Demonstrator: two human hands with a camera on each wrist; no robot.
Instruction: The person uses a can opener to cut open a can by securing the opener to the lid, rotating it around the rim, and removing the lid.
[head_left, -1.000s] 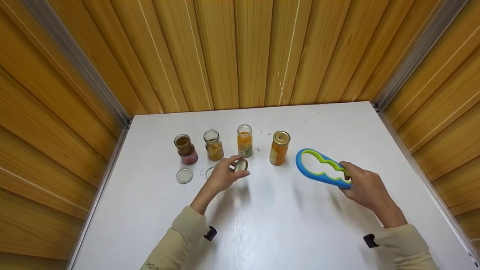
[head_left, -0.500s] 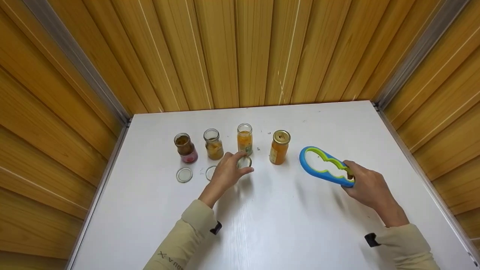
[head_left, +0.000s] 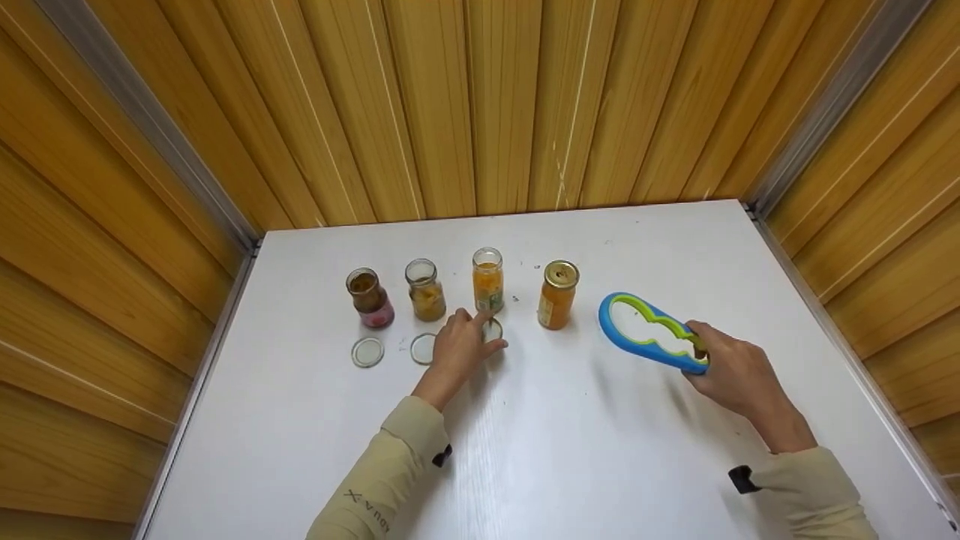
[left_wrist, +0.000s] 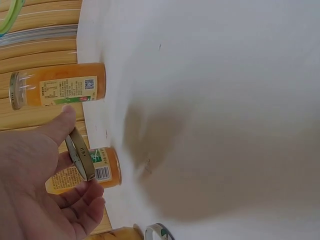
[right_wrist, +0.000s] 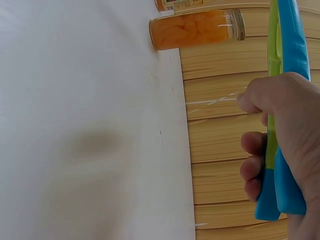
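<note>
My left hand (head_left: pixel 459 349) pinches a round metal jar lid (head_left: pixel 493 330) between thumb and fingers, just in front of an uncapped glass jar of orange fruit (head_left: pixel 488 283). In the left wrist view this lid (left_wrist: pixel 81 154) stands tilted on edge between thumb and fingertips. On the right, my right hand (head_left: pixel 739 377) grips one end of a blue and green jar opener (head_left: pixel 634 346), its scalloped loop pointing left over the table. Between the two hands stands a jar of orange fruit (head_left: pixel 556 304) with its gold lid on.
Two more uncapped jars, one with yellowish contents (head_left: pixel 428 298) and one dark with a pink label (head_left: pixel 373 304), stand at the left. Before them lie two lids, one at left (head_left: pixel 367 352) and another (head_left: pixel 423 348) beside my left hand. Wood-patterned walls (head_left: pixel 495 105) border the white table (head_left: pixel 570 450).
My left hand has moved slightly right and lowered the lid toward the table in front of the uncapped jar. The right hand with the jar opener has shifted slightly right.
</note>
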